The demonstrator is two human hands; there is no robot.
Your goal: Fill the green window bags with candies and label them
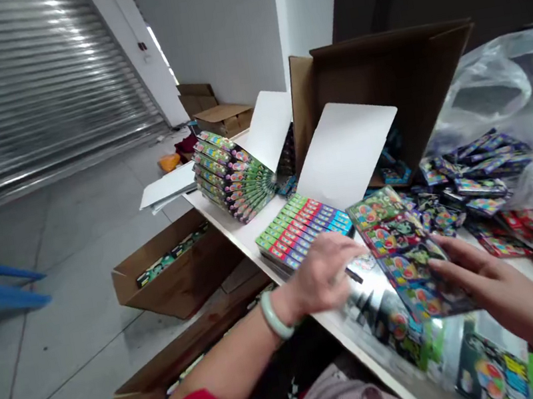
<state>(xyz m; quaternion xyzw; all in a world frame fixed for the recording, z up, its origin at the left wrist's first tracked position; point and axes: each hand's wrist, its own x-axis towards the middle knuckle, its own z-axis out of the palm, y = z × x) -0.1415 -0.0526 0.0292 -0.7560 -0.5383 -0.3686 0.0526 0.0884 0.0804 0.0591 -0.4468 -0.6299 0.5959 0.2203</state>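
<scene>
Holding a stack of glossy printed card packets between both hands, the person is working at a white table. The left hand, slightly blurred and wearing a pale green bangle, is spreading its fingers against the stack's near edge; the right hand is spreading its fingers against the opposite edge, not pinching. Rows of narrow boxes are standing just beyond, beside an open cardboard carton.

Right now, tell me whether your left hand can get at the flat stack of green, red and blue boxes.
Probably yes: your left hand is just in front of the flat stack of green, red and blue boxes, and nothing appears to stand between them.
</scene>
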